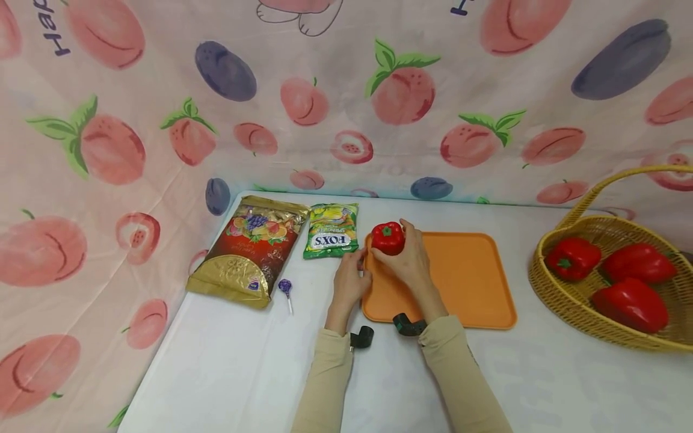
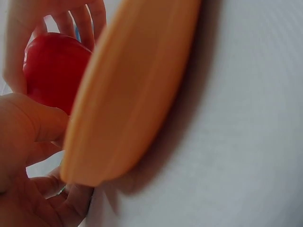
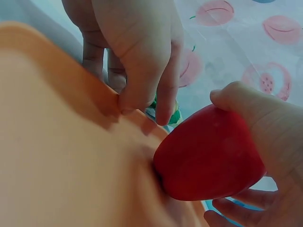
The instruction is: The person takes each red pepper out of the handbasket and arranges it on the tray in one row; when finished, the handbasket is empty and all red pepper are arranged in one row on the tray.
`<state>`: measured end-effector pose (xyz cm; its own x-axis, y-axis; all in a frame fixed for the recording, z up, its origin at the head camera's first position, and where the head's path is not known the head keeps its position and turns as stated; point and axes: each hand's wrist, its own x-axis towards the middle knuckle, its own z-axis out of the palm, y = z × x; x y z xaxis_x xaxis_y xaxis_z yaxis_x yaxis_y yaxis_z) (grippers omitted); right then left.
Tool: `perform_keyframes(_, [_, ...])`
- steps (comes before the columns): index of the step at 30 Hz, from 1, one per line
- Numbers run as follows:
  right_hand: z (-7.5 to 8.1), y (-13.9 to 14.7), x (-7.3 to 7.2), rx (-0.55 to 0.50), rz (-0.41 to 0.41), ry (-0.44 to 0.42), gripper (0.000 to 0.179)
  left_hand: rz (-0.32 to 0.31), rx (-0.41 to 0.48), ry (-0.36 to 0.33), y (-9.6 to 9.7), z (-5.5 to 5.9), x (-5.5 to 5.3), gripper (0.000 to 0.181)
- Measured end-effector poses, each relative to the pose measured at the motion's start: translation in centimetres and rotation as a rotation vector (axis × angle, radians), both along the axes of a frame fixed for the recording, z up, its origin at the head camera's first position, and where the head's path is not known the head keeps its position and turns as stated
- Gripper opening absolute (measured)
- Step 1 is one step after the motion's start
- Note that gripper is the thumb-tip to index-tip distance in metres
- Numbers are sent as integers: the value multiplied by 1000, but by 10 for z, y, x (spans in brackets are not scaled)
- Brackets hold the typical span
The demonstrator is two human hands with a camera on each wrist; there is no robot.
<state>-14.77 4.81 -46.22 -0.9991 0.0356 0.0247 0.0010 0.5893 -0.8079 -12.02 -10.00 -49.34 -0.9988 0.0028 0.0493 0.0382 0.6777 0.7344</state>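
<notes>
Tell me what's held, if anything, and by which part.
Right hand: the red pepper, by its sides. Left hand: the orange tray, by its left rim.

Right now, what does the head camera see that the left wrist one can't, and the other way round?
Only the head view shows the gold-and-red bag, the green Fox's bag, the purple lollipop, the basket with three red peppers inside, and the green stem on the held pepper.

Only the left wrist view shows the outer side of the orange tray up close.

Both show that pepper, the tray, the white table and both hands: left hand at the tray's edge, right hand holding the pepper.
</notes>
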Motion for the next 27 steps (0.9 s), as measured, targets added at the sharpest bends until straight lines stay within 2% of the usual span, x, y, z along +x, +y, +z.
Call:
perform_keyframes(7, [2,5,4,15,7,5,93,-1,-3,7,2,0,0,53])
perform_keyframes(14, [18,19,10,17,31,-8,97,8,12,-23,1,0,1,51])
perform_keyframes(23, [39,61,22,116,4,-8,87,10,4,-19,1,0,1,51])
perform_keyframes(27, [42,91,31,128,-43,40,78,7,16,-22,3,2,2,50])
